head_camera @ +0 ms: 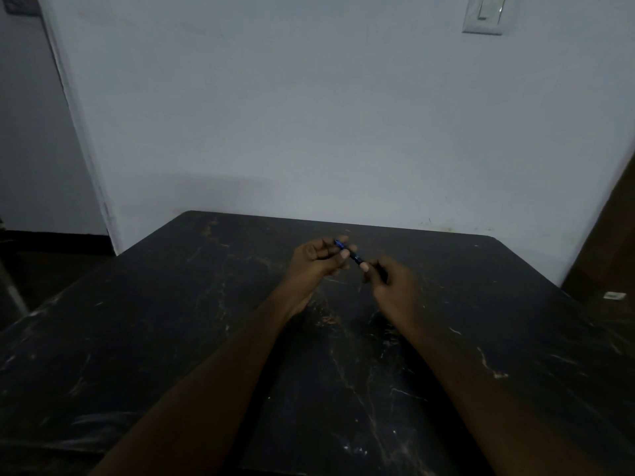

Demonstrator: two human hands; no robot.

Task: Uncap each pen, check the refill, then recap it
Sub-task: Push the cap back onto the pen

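A blue pen [350, 254] is held above the far middle of the dark table [171, 321]. My left hand [314, 262] grips its upper left end, where the blue part shows between my fingers. My right hand [391, 280] pinches the lower right end with thumb and fingers. The pen runs diagonally between the two hands. In this dim light I cannot tell whether the cap is on or off. No other pens are in sight.
The scratched dark table stands against a pale wall [309, 115]. A light switch [488, 13] is high on the wall at the right. A brown panel [608, 242] rises beside the table's right edge.
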